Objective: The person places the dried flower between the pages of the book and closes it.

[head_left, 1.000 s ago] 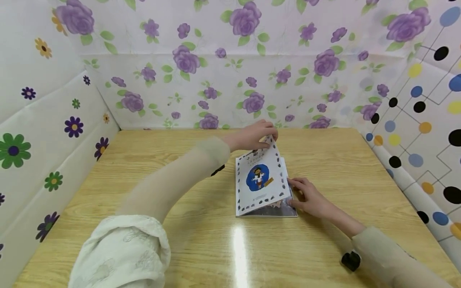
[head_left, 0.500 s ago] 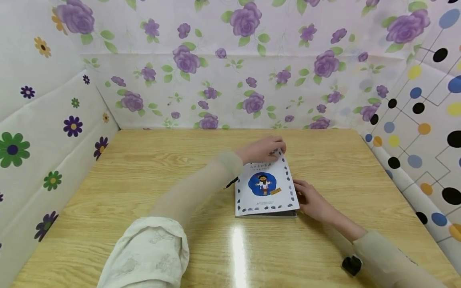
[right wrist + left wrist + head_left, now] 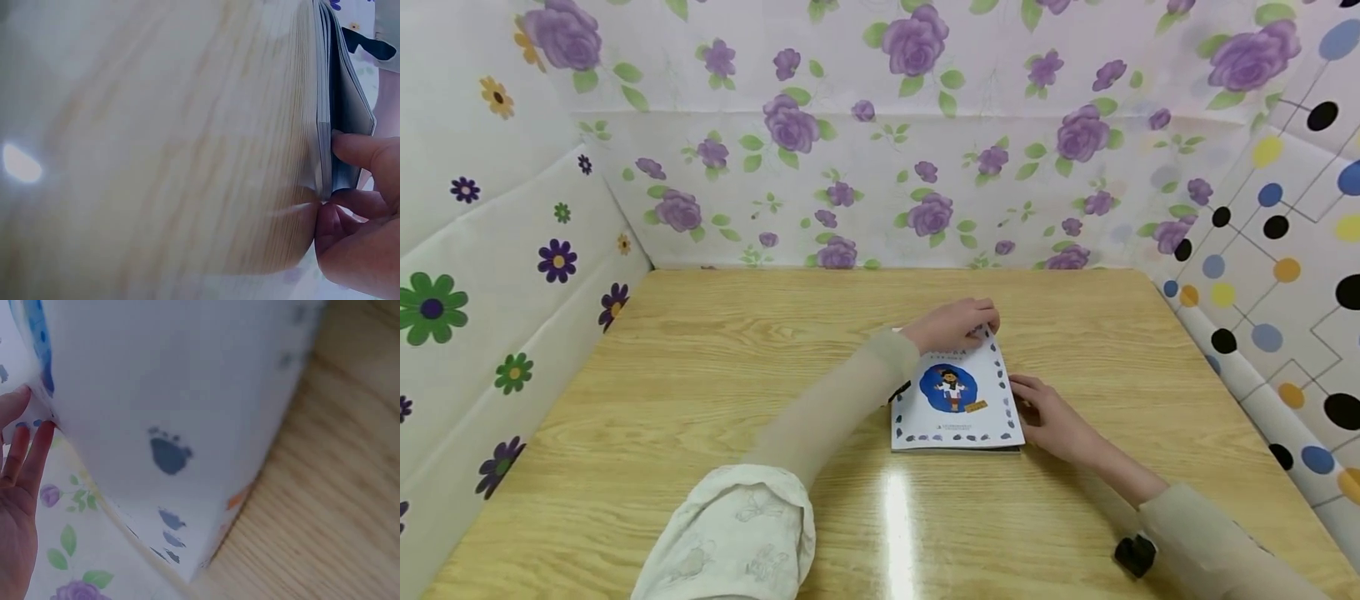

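Head view: booklet (image 3: 957,393) shut, wrist cams blurred.

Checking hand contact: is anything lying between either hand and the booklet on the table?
Nothing visible. The left hand rests on the booklet at its far edge, and the right hand touches its right edge directly.

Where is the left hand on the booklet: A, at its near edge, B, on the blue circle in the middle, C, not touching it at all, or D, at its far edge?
D: the left hand rests on the far edge of the booklet, beyond the blue circle.
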A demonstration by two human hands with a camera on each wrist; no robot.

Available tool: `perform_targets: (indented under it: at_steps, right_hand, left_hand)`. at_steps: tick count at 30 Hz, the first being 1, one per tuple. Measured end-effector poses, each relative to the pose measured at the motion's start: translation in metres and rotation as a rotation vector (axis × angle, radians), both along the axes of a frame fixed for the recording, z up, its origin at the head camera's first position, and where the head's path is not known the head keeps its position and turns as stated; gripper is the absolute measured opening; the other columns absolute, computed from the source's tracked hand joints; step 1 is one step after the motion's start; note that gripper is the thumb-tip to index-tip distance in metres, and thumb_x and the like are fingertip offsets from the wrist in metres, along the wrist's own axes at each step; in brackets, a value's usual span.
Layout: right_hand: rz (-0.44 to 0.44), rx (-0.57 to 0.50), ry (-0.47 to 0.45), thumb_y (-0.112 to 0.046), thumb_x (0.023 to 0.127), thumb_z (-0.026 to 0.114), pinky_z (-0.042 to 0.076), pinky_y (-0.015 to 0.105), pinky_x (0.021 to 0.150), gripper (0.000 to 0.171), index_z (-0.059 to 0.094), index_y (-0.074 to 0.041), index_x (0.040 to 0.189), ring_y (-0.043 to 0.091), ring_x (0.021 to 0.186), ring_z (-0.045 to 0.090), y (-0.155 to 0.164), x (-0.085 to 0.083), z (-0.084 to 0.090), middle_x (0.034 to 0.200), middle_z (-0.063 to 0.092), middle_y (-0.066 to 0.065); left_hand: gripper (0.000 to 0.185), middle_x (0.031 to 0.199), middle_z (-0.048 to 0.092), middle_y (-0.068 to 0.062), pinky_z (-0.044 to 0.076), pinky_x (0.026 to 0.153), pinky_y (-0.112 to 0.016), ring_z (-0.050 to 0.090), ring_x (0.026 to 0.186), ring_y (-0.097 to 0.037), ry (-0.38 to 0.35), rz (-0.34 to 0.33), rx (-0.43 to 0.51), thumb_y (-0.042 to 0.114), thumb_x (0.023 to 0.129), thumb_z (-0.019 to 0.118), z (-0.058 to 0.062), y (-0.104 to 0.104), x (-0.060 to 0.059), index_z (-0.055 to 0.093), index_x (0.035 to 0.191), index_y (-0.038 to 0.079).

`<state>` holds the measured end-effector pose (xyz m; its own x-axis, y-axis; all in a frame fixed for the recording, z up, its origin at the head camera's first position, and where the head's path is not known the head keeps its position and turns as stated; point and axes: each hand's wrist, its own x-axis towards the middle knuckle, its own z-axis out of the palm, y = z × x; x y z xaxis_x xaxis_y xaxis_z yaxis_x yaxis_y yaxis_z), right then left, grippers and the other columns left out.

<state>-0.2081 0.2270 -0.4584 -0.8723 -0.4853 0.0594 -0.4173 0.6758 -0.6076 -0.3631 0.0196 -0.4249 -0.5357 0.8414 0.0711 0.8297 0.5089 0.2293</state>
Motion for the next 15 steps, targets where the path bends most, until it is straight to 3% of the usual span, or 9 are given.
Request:
perform_targets:
  at_steps: [9, 15]
  right_hand:
    - [-0.068, -0.016, -0.059, -0.004, 0.092, 0.065, 0.043, 0.057, 0.106, 0.056, 0.045, 0.006, 0.143, 0.043, 0.134, 0.045, 0.0, 0.003, 0.0028, 0.148, 0.042, 0.026]
    - [-0.141, -0.033, -0.111, -0.006, 0.094, 0.062, 0.048, 0.053, 0.099, 0.05, 0.049, -0.001, 0.142, 0.038, 0.125, 0.054, 0.0029, 0.0063, 0.0064, 0.143, 0.05, 0.023]
  left_hand:
    - [0.029, 0.133, 0.057, 0.005, 0.039, 0.111, -0.027, 0.051, 0.126, -0.011, -0.08, 0.044, -0.074, 0.017, 0.099, 0.059, 0.0007, 0.0047, 0.0029, 0.062, 0.128, 0.021]
    - [0.034, 0.138, 0.061, 0.007, 0.035, 0.117, -0.031, 0.049, 0.134, -0.013, -0.162, 0.1, -0.137, 0.014, 0.099, 0.058, 0.0072, 0.0101, 0.0072, 0.064, 0.131, 0.024]
